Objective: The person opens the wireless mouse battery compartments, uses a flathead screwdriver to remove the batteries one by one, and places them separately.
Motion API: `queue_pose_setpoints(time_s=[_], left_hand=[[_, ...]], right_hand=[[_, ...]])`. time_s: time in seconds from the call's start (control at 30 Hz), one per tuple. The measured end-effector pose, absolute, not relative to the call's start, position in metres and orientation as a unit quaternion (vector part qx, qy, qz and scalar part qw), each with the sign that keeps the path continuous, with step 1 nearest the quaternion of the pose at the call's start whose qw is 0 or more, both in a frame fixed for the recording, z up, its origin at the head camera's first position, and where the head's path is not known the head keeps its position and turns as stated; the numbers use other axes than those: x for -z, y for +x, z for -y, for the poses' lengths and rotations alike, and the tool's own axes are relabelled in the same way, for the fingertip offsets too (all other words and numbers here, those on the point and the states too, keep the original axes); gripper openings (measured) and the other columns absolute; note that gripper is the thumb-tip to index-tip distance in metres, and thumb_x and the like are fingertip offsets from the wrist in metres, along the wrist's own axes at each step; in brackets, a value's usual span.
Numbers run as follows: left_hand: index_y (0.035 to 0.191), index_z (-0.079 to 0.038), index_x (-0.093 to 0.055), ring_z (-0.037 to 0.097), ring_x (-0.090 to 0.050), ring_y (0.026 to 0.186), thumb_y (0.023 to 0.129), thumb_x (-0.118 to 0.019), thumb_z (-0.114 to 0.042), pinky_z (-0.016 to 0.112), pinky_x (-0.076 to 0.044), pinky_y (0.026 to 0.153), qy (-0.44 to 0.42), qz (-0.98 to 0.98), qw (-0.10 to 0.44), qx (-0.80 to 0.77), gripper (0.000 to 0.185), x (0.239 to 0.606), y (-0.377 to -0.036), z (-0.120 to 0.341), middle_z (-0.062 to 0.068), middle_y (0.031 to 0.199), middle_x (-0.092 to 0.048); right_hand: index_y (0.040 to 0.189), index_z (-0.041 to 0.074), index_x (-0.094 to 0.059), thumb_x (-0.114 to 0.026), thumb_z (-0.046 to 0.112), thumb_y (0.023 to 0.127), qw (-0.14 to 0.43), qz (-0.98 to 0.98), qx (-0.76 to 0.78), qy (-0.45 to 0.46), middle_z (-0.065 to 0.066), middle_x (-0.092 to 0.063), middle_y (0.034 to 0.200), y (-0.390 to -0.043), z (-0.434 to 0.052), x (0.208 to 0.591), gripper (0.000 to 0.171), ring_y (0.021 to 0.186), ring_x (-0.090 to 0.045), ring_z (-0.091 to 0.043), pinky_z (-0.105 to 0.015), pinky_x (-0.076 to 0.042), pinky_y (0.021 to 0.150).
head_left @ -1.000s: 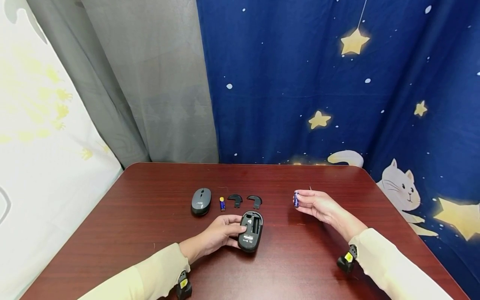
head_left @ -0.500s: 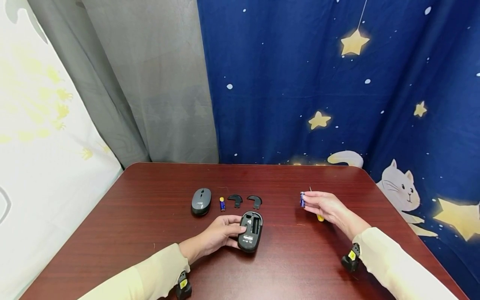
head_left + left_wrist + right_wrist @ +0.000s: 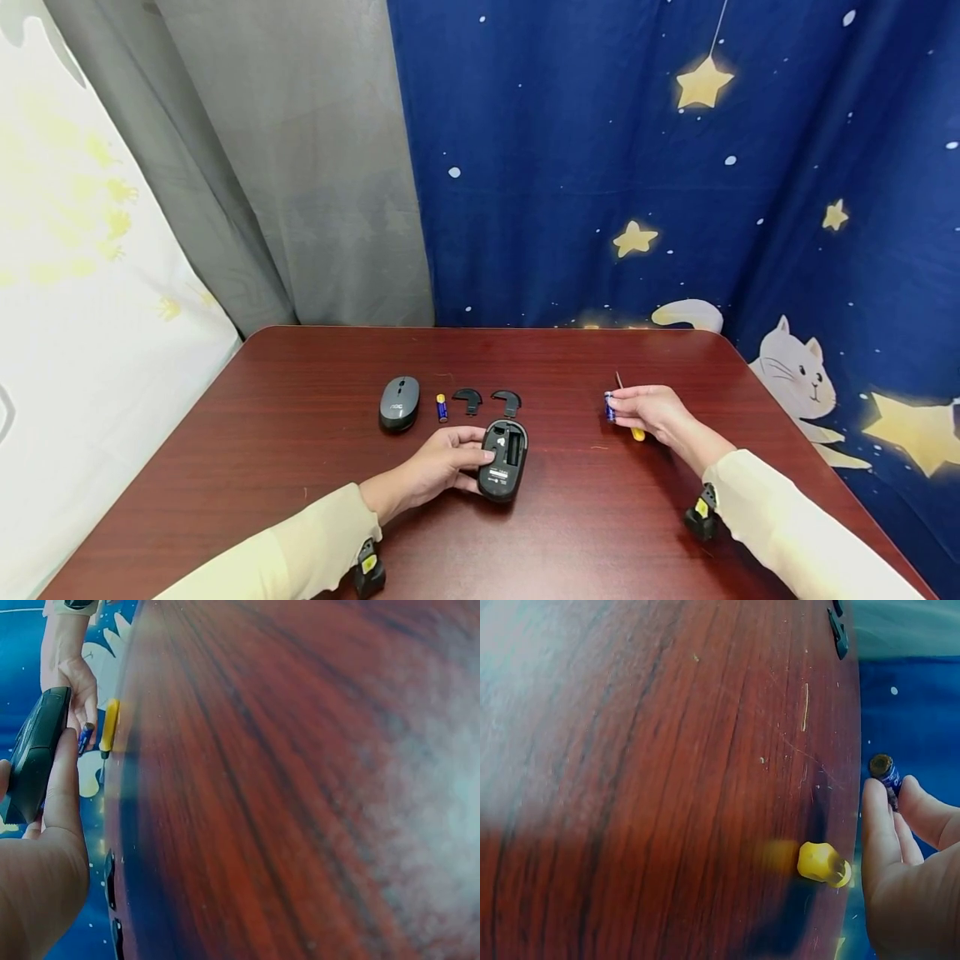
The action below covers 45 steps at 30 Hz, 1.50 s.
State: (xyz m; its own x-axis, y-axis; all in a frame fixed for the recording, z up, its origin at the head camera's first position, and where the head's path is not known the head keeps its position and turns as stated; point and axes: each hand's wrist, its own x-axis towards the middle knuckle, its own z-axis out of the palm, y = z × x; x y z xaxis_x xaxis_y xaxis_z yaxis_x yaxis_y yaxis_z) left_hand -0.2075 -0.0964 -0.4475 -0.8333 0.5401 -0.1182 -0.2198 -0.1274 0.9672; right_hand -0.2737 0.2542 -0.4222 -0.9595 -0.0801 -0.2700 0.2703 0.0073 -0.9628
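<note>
Nearest, at the front middle of the dark red table (image 3: 300, 467): left hand (image 3: 442, 462), fingers curled round the left flank of the upturned black mouse (image 3: 504, 460), thumb lying on its underside. Belly up, battery bay open and bare, a white label near the end closest to the body. Long axis running near to far, tilted slightly rightward at the far end. Seen edge-on in the left wrist view, same mouse (image 3: 34, 754) against the fingers.

Further right and a little farther off: right hand (image 3: 651, 411), fingertips pinching a blue battery (image 3: 610, 407) at its left edge, clear of the tabletop. Small cylinder, blue jacket, dark end cap facing the right wrist camera (image 3: 885, 771). Long axis roughly upright in the head view. Just under this hand, a yellow-handled screwdriver (image 3: 636, 432) flat on the table, thin shaft poking out beyond the knuckles, pointing away from the body.

Beyond the left hand, a row across the table: grey mouse (image 3: 399, 402) right way up, second blue battery (image 3: 442, 407) lying flat just beside it with its axis near to far, then two black curved covers (image 3: 468, 397) (image 3: 509, 399) side by side.

Count: two mice, two batteries, two covers, one screwdriver.

Farthest back: grey curtain (image 3: 300, 167) and blue starry cloth (image 3: 600, 167).
</note>
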Motion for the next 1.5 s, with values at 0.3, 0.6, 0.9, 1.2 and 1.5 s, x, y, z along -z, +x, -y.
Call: queue_pose_setpoints(time_s=[0.3,0.6,0.9,1.2,1.5], left_hand=[[0.128,0.011,-0.050,0.020,-0.068,0.086,0.089,-0.064,-0.002,0.034,-0.058,0.066,0.129,-0.610,0.251,-0.740,0.044,0.446,-0.207,0.096,0.014,0.105,-0.068],[0.129,0.011,-0.050,0.020,-0.068,0.086,0.089,-0.064,-0.001,0.036,-0.058,0.067,0.128,-0.612,0.249,-0.739,0.044,0.446,-0.206,0.095,0.015,0.107,-0.068],[0.128,0.009,-0.052,0.021,-0.068,0.087,0.089,-0.064,-0.003,0.037,-0.058,0.067,0.123,-0.613,0.250,-0.739,0.043,0.448,-0.207,0.098,0.016,0.107,-0.068],[0.128,0.009,-0.052,0.021,-0.068,0.087,0.089,-0.064,-0.002,0.036,-0.058,0.067,0.127,-0.613,0.253,-0.738,0.042,0.446,-0.206,0.097,0.015,0.107,-0.068],[0.128,0.010,-0.051,0.020,-0.068,0.087,0.090,-0.063,-0.001,0.035,-0.058,0.067,0.127,-0.612,0.251,-0.739,0.042,0.444,-0.206,0.096,0.015,0.107,-0.068]], right_hand=[[0.119,-0.020,-0.055,-0.066,-0.008,0.087,0.093,-0.723,0.681,0.073,-0.007,-0.069,0.088,-0.273,-0.249,0.426,0.036,0.071,-0.067,-0.014,-0.033,-0.057,0.071],[0.110,-0.022,-0.058,-0.068,-0.010,0.084,0.066,-0.768,0.631,0.084,-0.015,-0.070,0.086,-0.272,-0.242,0.429,0.030,0.069,-0.068,-0.015,-0.032,-0.058,0.066],[0.102,-0.018,-0.064,-0.071,-0.009,0.081,0.031,-0.803,0.588,0.094,-0.014,-0.070,0.082,-0.275,-0.237,0.433,0.024,0.067,-0.068,-0.015,-0.030,-0.058,0.063],[0.095,-0.012,-0.069,-0.075,-0.005,0.079,0.001,-0.832,0.547,0.087,-0.013,-0.071,0.079,-0.274,-0.235,0.437,0.018,0.064,-0.068,-0.012,-0.027,-0.057,0.060],[0.091,-0.008,-0.071,-0.078,0.001,0.078,-0.024,-0.863,0.498,0.080,-0.010,-0.070,0.077,-0.275,-0.233,0.440,0.017,0.062,-0.068,-0.011,-0.025,-0.056,0.058]])
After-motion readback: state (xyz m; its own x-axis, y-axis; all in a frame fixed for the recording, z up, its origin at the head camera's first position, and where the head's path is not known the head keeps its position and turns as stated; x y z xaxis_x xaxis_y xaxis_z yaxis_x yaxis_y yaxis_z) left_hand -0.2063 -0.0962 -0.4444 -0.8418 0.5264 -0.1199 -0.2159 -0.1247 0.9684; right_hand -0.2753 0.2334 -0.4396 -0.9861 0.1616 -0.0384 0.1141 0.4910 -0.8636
